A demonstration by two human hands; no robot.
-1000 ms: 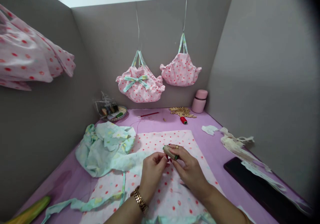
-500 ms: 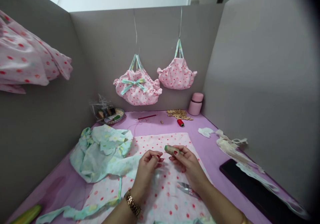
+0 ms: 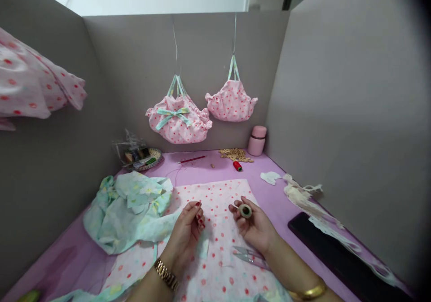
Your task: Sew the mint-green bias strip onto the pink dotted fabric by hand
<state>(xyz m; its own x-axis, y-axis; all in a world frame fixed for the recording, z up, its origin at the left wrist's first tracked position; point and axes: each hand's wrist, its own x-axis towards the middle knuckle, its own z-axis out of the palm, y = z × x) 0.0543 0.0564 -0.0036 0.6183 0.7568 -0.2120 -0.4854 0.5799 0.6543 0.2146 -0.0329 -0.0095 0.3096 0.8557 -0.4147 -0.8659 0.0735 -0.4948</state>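
spool point(image 3: 245, 211) in right hand point(image 3: 256, 226), axis toward camera

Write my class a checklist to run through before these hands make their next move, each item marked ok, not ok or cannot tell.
1. Spool held in the right hand: ok, its end faces the camera.
2. Thread between the left hand and the spool: cannot tell, too fine to make out.
3. Scissors fully in view: not ok, the right wrist hides the handle end.
4. Dotted cloth uncovered: not ok, green cloth lies over part of its left side.
5. Red spool off the dotted cloth: ok, it lies beyond the far edge.
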